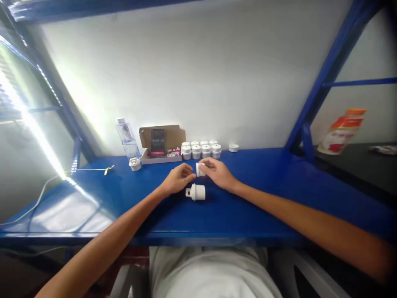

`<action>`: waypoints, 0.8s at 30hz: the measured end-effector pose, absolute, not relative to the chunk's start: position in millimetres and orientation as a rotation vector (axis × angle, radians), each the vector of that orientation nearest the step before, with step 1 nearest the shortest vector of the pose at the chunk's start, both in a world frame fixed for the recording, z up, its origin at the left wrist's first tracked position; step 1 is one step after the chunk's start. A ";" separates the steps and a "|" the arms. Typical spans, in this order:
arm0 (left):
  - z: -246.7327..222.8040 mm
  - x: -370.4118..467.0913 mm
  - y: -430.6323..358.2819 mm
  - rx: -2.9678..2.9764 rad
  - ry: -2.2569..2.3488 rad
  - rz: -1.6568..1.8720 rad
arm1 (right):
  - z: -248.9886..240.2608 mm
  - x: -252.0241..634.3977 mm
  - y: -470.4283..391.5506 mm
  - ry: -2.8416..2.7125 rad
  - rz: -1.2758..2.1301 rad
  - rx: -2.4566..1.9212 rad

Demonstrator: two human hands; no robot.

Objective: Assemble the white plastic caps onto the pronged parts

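"Two hands doing what?"

"The right hand [218, 171] holds a white cap [200, 169] in its fingers, over the counter [248, 169]; the left hand [177, 178], fingers narrowly parted, is just beside it, near a white fitting [198, 192]."

"And the open box [175, 134]?"

"Pink-and-white pieces [173, 153], a dark screen [158, 138]; white pots [196, 151] stand alongside."

From the near edge of the glossy blue table [248, 215], with 12 o'clock straight ahead, a pale wall [198, 82] rises at 12. At 11 stands a clear bottle [127, 138]; just to its right, toward 12, an open cardboard box [142, 138] holds a dark phone-like device [158, 142] propped upright and small pink-and-white items [173, 153]. A pale cable [89, 169] with a yellow tag [107, 170] lies at 10. At 2, a white-and-red bottle [339, 134] with an orange cap [356, 111] stands on a dark surface [350, 165].
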State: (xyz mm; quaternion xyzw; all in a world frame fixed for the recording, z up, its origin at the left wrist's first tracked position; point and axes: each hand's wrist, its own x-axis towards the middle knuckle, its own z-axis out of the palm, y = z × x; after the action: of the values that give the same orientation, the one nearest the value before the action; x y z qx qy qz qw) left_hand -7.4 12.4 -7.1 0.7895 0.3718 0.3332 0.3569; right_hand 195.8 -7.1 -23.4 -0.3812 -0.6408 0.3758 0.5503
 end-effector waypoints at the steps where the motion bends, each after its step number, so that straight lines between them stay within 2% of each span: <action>1: -8.8 -5.3 12.4 2.116 0.968 0.860 | -21.6 195.2 -7.2 -1.572 0.839 -0.938; 6: 17.7 -10.9 -37.5 2.365 1.127 0.872 | 16.1 202.7 -69.7 -1.627 0.396 -0.979; 9: 20.7 -17.3 -106.3 2.566 0.916 0.834 | 24.0 214.1 -157.1 -1.828 0.357 -0.839; 13: -48.8 2.4 -174.1 3.022 0.374 0.541 | -23.6 221.7 -240.1 -2.070 0.713 -0.804; 17: -124.5 27.6 -180.0 3.202 0.168 0.287 | -89.1 218.0 -242.8 -1.889 1.038 -1.257; 20: -136.4 29.9 -173.5 3.196 0.204 0.262 | -120.2 213.1 -233.4 -1.559 1.022 -1.489; 24: -131.8 27.6 -173.0 3.176 0.233 0.255 | -138.8 210.2 -232.5 -1.289 0.980 -1.602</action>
State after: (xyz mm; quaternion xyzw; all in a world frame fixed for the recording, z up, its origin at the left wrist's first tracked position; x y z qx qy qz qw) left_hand 27.6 -173.0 -131.8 0.9938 0.0728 0.0797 -0.0265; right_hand 210.2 -232.5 -138.8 -0.6386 -0.5141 0.3907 0.4186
